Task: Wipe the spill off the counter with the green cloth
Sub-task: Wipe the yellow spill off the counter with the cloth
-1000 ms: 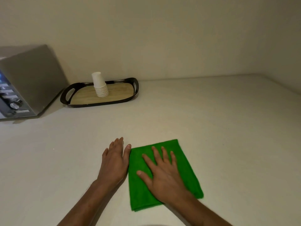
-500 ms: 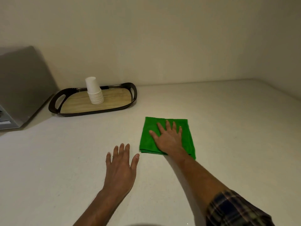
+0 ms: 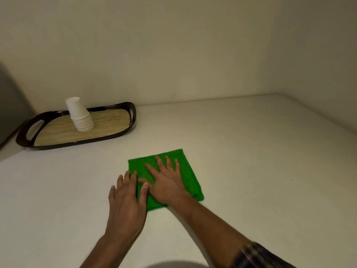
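Observation:
A folded green cloth lies flat on the pale counter, a little in front of me. My right hand presses down on the cloth with its palm flat and fingers spread. My left hand rests flat on the counter at the cloth's left edge, its thumb and forefinger overlapping the cloth. I cannot make out any spill on the counter surface.
A black tray with a wooden base stands at the back left against the wall, holding a stack of white paper cups. A grey appliance shows at the far left edge. Walls close the counter at the back and right.
My right hand has pulled the cloth back toward me after pushing it away, and the cloth now touches my left hand. My left hand has stayed flat on the counter.

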The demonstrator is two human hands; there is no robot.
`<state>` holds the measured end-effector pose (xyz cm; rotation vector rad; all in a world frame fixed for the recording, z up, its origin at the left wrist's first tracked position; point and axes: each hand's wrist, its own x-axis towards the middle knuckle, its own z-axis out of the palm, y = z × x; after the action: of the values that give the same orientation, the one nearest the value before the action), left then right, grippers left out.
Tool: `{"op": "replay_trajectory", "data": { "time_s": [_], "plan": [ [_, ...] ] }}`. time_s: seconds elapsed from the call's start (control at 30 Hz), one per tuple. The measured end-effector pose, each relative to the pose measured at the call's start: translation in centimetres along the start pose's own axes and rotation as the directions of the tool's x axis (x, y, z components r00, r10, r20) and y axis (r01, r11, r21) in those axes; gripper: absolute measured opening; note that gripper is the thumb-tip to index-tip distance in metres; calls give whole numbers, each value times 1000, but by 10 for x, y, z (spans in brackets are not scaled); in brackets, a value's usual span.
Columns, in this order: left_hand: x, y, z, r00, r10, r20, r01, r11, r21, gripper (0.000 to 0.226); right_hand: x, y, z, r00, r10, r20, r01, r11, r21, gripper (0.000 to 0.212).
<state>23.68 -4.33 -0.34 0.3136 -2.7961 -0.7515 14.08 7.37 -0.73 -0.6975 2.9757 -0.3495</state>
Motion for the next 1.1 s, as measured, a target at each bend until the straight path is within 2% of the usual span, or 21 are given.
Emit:
{"op": "replay_trajectory", "data": {
  "time_s": [0.13,0.27,0.4,0.53,0.63,0.73,0.9,1.1],
  "plan": [
    [0,23,23,1000,2,16,-2,999,35,69,41,64,-17,989,150,-19,-150,989,0,80],
    [-1,46,43,998,15,67,-21,997,79,67,33,154,-38,951,307,-43,-308,951,-6,83],
    [-1,57,47,995,26,100,-41,987,153,68,-22,226,-50,901,425,-90,-428,904,-18,83],
    [-1,59,44,992,25,122,-43,988,149,69,-106,246,-51,871,474,-126,-482,875,-39,84],
    [-4,62,42,993,36,109,-51,989,138,72,-171,226,-42,887,445,-120,-455,888,-67,86],
    [-11,71,43,995,73,69,-79,993,87,74,-215,179,-22,938,338,-78,-340,940,-5,80],
    [-24,97,53,991,126,54,-126,992,-7,63,-185,137,-16,984,161,-70,-160,987,21,80],
    [-40,132,75,988,144,59,-143,989,-27,63,-103,204,-42,961,275,-44,-276,961,-21,85]
  ]
}}
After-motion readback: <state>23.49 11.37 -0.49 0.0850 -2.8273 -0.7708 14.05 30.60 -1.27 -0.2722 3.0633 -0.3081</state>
